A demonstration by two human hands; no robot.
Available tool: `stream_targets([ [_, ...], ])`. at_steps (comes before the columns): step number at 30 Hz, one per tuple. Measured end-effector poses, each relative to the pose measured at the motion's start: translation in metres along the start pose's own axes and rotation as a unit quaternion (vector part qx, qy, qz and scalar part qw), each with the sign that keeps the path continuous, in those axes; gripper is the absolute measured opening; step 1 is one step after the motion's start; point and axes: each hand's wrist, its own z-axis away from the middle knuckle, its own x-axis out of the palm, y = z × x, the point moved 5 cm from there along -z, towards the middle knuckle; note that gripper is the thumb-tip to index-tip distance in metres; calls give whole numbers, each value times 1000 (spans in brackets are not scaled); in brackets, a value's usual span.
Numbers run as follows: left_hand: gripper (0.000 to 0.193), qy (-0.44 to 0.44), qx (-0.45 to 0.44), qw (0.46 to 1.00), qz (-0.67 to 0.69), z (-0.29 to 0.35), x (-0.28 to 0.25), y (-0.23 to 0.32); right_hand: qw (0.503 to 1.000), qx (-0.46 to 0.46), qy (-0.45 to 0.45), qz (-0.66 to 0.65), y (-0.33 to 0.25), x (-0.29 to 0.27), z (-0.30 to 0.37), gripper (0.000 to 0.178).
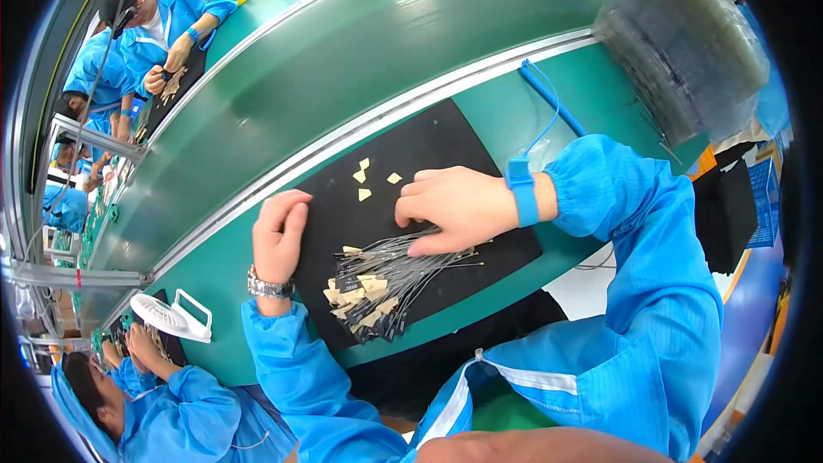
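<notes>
On a black mat (343, 231) lies a bundle of thin grey cables (403, 261) with small black flat ends and cream-coloured tabs. My right hand (454, 206) reaches over the upper part of the bundle, its fingers bent and the thumb apart from them, resting by the cables. No held thing shows in it. Several loose cream-coloured pieces (364, 195) lie beyond the bundle. My left hand (279, 236) rests at the mat's left edge with fingers loosely bent, the thumb apart and nothing visible in them. Its palm side is partly hidden.
A blue wrist strap (521, 191) with a coiled blue cord (549, 94) ties to my right wrist. A green belt (403, 43) runs behind a metal rail. A white fan (171, 317) stands at left, stacked clear plastic trays (681, 43) at right. Co-workers in blue sit at left.
</notes>
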Motion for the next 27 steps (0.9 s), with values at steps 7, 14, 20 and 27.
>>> stream_targets([
  [7, 12, -247, 61, 967, 18, 5, 26, 50, 995, 38, -54, -72, 6, 13, -14, 19],
  [14, 10, -267, 28, 962, 45, 7, 26, 43, 981, 47, -27, -185, 11, 3, -17, 15],
  [20, 14, -264, -23, 962, 63, 6, 27, 42, 975, 3, 67, -212, 10, -6, -21, 8],
  [27, 15, -161, 24, 983, 88, 1, 19, 49, 966, -4, 168, -197, 15, -16, -20, 10],
])
